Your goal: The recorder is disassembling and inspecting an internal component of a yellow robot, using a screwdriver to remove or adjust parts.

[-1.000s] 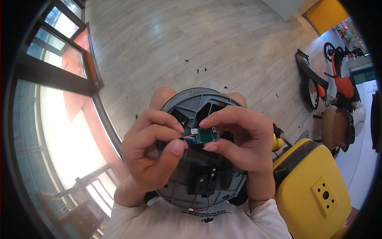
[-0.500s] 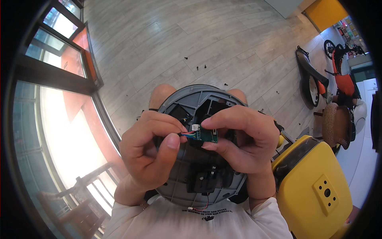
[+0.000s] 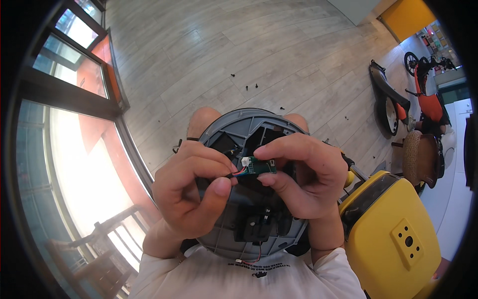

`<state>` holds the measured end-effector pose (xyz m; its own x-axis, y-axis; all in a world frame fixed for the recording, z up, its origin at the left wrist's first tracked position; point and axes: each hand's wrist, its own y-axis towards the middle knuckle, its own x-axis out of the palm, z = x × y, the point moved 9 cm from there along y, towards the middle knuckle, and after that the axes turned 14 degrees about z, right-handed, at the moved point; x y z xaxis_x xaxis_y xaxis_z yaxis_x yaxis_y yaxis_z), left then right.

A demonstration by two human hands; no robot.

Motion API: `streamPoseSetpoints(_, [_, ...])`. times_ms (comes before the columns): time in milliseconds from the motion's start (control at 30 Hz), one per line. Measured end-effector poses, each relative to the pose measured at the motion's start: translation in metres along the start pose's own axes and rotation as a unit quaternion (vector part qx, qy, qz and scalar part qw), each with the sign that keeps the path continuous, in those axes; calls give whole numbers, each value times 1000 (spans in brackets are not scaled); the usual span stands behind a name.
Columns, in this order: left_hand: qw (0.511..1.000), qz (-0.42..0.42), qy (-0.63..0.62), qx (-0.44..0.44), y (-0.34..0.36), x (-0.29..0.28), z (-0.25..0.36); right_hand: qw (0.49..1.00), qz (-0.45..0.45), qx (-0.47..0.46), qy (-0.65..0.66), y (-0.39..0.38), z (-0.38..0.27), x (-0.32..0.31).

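My left hand (image 3: 191,189) pinches a bundle of coloured wires (image 3: 239,172) running to a small green circuit board (image 3: 260,167). My right hand (image 3: 311,177) holds that board by its long edges between finger and thumb. A white connector (image 3: 246,161) sits at the board's left end. Under both hands a round grey ribbed housing (image 3: 221,239) rests on my lap, with a black module (image 3: 251,224) in its lower part and a short red lead (image 3: 259,254) ending in a small plug over my shirt.
Several dark screws (image 3: 256,86) lie scattered on the wooden floor (image 3: 199,60). To my right are a yellow padded piece (image 3: 383,224), a black curved part (image 3: 386,104), a red-black scooter (image 3: 430,104) and a wicker chair (image 3: 418,154). Glazed doors (image 3: 69,149) line the left.
The board has shifted slightly to the right in my fingers, with small changes in my fingertips' placing. Both hands otherwise stay where they were.
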<state>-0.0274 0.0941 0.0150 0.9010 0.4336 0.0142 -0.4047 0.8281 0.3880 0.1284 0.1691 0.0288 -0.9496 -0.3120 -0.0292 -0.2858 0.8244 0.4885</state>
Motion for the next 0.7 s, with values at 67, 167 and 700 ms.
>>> streamPoseSetpoints(67, [1000,3,0,0,0,0,0,1000,1,3,-3,0,0,0])
streamPoseSetpoints(167, [1000,-3,14,17,0,1,2,1000,4,7,-7,0,1,-1])
streamPoseSetpoints(700, [995,-6,46,83,1,2,5,1000,8,17,-2,1,0,-1])
